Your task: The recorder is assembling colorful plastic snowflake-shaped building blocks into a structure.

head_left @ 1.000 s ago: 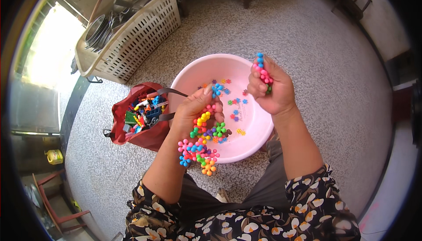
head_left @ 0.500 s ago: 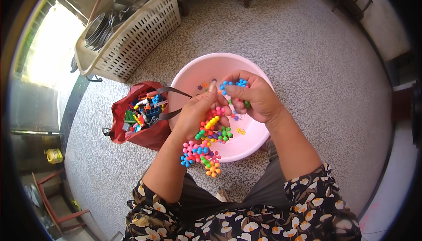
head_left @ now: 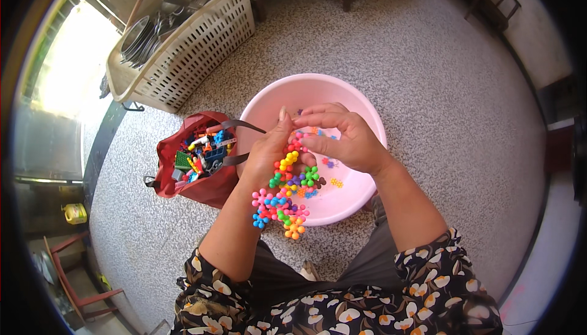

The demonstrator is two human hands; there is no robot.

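Observation:
My left hand [head_left: 269, 154] is closed on a linked cluster of knobbed linking toy pieces [head_left: 290, 189] in pink, yellow, green, blue and orange. The cluster hangs below the palm, over the near left rim of a pink basin [head_left: 362, 191]. My right hand [head_left: 348, 141] hovers above the basin, its thumb and fingers apart. Its thumb tip is beside a pink piece at the cluster's top, and I cannot tell whether they touch. Loose pieces lie in the basin, among them a yellow one [head_left: 337, 183]. My hands hide part of the basin's inside.
Left of the basin stands a red bag [head_left: 214, 195] filled with mixed toy parts, its dark straps reaching the basin's rim. A cream slotted basket [head_left: 191, 51] with metal pans is at the far left. A red-framed chair [head_left: 92, 303] and yellow container [head_left: 75, 214] are at the left.
My right hand has let go of the blue and green pieces and moved nearer the cluster, its fingers spreading. The cluster in my left hand has shifted slightly.

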